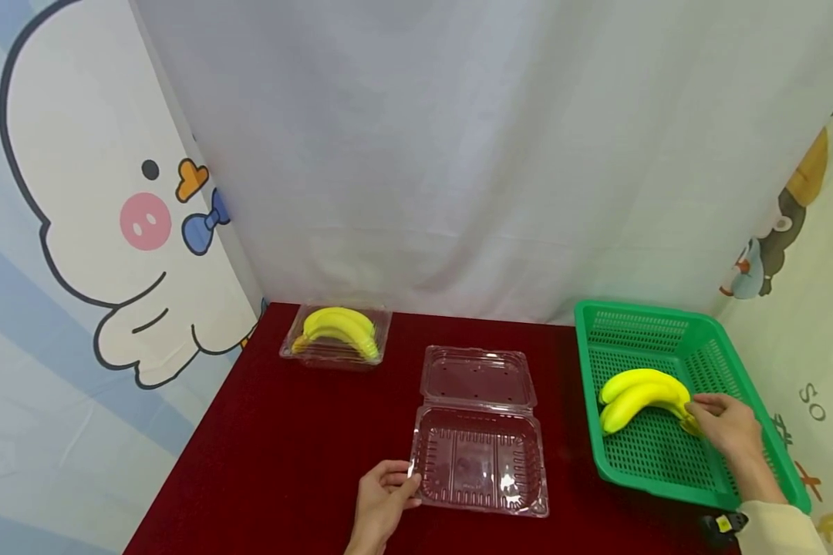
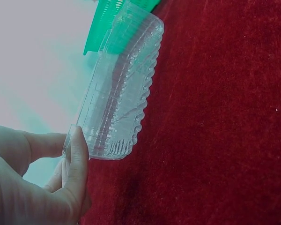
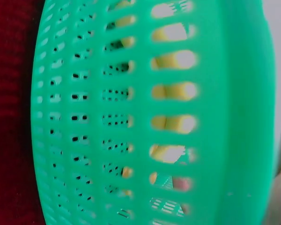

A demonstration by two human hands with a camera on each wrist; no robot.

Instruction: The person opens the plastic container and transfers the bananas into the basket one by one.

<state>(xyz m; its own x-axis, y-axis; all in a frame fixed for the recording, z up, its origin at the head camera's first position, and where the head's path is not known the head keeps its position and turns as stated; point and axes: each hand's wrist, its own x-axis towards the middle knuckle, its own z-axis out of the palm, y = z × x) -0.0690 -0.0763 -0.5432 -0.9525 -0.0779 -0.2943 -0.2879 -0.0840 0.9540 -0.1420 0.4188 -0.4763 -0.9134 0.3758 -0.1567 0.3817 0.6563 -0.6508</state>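
Pinching curved yellow bananas [image 1: 642,393] in a green plastic basket [image 1: 645,311] is the right hand [image 1: 730,426]; the left hand [image 1: 382,497] is gripping an unfilled clear plastic clamshell [image 1: 473,462], another clamshell [image 1: 328,361] sitting packed.

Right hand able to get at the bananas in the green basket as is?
Looks like yes: the right hand is right by their near-right end, the green basket is open-topped, and nothing covers the bananas.

Pale, creased curtain [image 1: 472,154] behind a dark-red cloth surface [image 1: 284,447], cartoon-printed hangings [image 1: 76,154] either side.
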